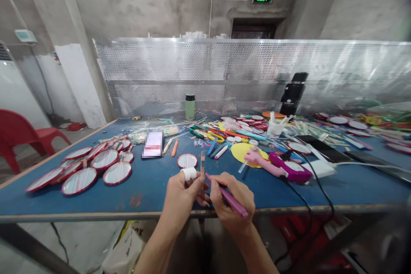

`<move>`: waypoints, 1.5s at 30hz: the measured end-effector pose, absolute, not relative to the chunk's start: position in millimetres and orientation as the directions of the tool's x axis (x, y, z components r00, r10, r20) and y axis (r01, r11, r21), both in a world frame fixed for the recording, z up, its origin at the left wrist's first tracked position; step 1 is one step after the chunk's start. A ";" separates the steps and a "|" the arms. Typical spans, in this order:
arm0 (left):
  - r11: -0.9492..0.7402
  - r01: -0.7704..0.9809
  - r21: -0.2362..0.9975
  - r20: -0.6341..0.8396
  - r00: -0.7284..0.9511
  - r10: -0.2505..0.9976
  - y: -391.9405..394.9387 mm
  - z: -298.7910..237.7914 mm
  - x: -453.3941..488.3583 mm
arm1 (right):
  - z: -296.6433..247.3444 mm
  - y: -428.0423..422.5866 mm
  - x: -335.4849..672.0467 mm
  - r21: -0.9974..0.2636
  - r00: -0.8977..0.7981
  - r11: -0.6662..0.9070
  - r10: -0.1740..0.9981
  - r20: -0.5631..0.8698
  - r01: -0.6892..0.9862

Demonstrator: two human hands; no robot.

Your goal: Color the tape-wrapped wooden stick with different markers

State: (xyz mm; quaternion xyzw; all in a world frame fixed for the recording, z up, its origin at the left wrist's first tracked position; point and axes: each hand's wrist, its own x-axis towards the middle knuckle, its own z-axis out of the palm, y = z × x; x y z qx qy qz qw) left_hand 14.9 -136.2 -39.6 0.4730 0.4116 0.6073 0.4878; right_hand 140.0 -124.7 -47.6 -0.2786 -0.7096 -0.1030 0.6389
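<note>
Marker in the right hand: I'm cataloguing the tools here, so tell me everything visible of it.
The marker is slim, pink-purple, plastic by its look. The right hand grips it in a writing hold, tilted, rear end toward the person, tip pointing up-left at the foot of the thin stick that the left hand holds upright. Whether tip and stick touch cannot be told. It hangs above the table's near edge.
</note>
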 end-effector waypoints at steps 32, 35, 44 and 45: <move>-0.199 -0.201 0.959 0.187 -0.080 0.979 -136.3 -39.6 15.5 | -47.3 -123.1 139.9 -0.207 -0.044 0.833 0.266 0.963 0.512; -0.199 -0.193 0.961 0.188 -0.078 0.979 -136.2 -40.0 15.3 | -46.8 -124.2 139.4 -0.205 -0.045 0.836 0.264 0.964 0.510; -0.210 -0.190 0.959 0.199 -0.076 0.977 -135.4 -40.4 15.1 | -49.8 -122.7 140.6 -0.202 -0.053 0.842 0.263 0.963 0.500; -0.212 -0.185 0.959 0.201 -0.078 0.976 -135.4 -40.4 15.1 | -49.9 -122.7 140.7 -0.202 -0.056 0.844 0.263 0.963 0.496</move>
